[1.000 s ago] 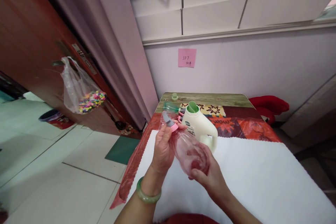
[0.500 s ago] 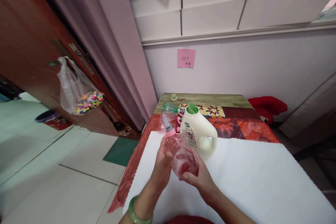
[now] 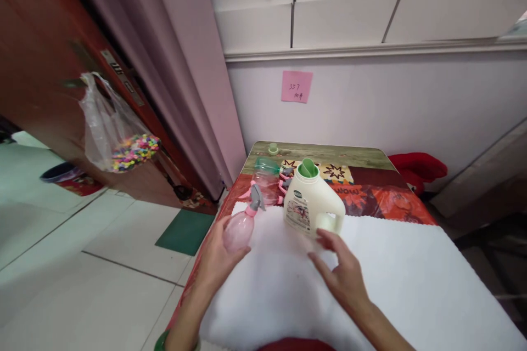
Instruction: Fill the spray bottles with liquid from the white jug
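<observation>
My left hand (image 3: 216, 255) is wrapped round a pink spray bottle (image 3: 241, 225) with a grey trigger, at the left edge of the white cloth (image 3: 391, 274). My right hand (image 3: 343, 271) hovers open over the cloth, fingers spread, just in front of a cream detergent jug (image 3: 313, 205) with a green cap. The jug stands upright on the cloth's far edge.
Behind the jug lie a clear bottle with a green top (image 3: 265, 167), another pink sprayer and a small green cap (image 3: 273, 148) on the patterned table (image 3: 370, 153). A bag of coloured beads (image 3: 119, 142) hangs on the door at left. A pink note (image 3: 296, 86) is on the wall.
Both hands held the pink spray bottle tilted in front of the jug. Now only the left hand holds it, moved to the left and lower; the right hand has let go and opened.
</observation>
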`<act>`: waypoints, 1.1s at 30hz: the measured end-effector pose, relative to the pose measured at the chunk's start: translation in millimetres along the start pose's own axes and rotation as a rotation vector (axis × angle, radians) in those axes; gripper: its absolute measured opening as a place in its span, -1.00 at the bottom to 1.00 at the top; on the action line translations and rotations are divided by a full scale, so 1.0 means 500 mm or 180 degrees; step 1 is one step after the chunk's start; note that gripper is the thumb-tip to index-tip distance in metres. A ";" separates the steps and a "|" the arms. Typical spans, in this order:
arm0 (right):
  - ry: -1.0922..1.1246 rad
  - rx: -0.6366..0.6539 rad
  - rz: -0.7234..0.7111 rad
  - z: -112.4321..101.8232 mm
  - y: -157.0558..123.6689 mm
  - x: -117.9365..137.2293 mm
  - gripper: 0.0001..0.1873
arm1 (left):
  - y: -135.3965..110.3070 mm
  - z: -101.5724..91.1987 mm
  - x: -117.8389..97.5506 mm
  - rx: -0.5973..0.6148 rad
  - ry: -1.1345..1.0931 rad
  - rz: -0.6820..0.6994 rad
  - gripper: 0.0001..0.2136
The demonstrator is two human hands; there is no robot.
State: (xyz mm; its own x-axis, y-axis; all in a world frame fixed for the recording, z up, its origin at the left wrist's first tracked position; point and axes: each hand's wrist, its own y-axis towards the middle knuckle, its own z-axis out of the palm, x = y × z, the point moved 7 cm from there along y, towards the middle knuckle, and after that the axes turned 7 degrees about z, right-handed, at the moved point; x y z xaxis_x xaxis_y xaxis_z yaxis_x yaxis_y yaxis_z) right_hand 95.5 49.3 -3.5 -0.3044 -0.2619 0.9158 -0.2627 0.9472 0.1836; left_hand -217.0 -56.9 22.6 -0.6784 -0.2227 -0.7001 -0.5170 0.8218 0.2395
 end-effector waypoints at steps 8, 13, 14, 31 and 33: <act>-0.0099 -0.0941 0.0144 -0.106 0.150 -0.001 -0.43 | -0.017 0.030 0.065 0.0455 0.0607 0.0266 -0.28; 0.0538 -0.0783 0.0698 -0.059 0.190 -0.067 -0.51 | -0.022 0.035 0.072 0.0426 0.0754 0.0738 -0.30; 0.0697 -0.0842 0.0714 -0.055 0.190 -0.076 -0.52 | -0.022 0.035 0.074 0.0457 0.0769 0.0830 -0.31; 0.2312 -0.1336 0.1075 -0.170 0.045 -0.068 -0.37 | 0.074 0.147 -0.008 0.1328 0.1332 0.1902 -0.24; 0.2319 -0.1300 0.1113 -0.170 0.038 -0.068 -0.36 | 0.090 0.156 -0.007 0.1316 0.1345 0.1904 -0.22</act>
State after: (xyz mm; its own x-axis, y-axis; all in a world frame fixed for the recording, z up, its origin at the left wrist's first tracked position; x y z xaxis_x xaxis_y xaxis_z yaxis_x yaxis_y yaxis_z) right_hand 179.0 91.8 -0.8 0.3857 0.1032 0.9168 0.1236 0.9790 -0.1622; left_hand -197.4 21.9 -16.4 -0.9582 0.2015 -0.2029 0.1690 0.9714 0.1666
